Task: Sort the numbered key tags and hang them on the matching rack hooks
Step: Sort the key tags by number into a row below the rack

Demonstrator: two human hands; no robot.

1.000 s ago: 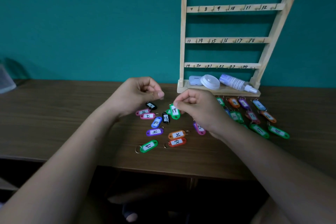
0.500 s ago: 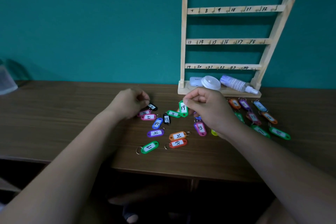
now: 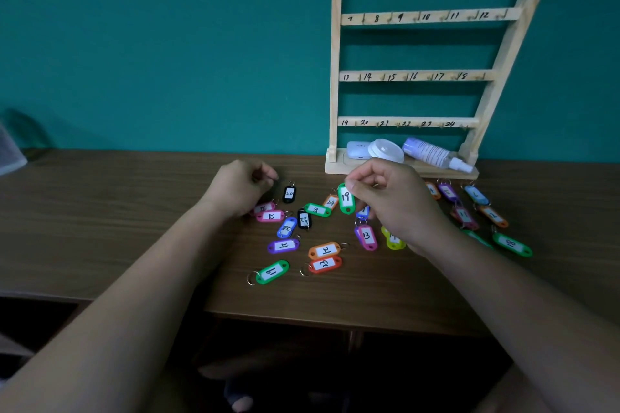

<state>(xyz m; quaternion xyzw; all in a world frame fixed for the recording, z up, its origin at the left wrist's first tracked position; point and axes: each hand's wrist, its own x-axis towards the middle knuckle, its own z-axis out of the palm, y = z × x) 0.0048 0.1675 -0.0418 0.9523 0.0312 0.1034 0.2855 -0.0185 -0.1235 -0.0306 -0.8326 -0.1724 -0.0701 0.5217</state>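
A person's right hand (image 3: 389, 204) pinches a green tag (image 3: 346, 198) marked 19 by its top end. The grip is narrow, and the tag hangs upright over other tags scattered on the tabletop (image 3: 100, 211). The left hand (image 3: 240, 188) sits with its fingers curled beside a black tag (image 3: 289, 193); whether it holds anything cannot be told. The step seems to be picking out tag 19. Next it likely needs lifting to the 19 mark (image 3: 345, 123), at the left of the lowest rail of the rack (image 3: 335, 77), and its ring slipped over that hook. The tags are glossy oblong plastic with white labels and small metal rings. The rack is pale bare wood, and the tabletop is dark wood-grain.
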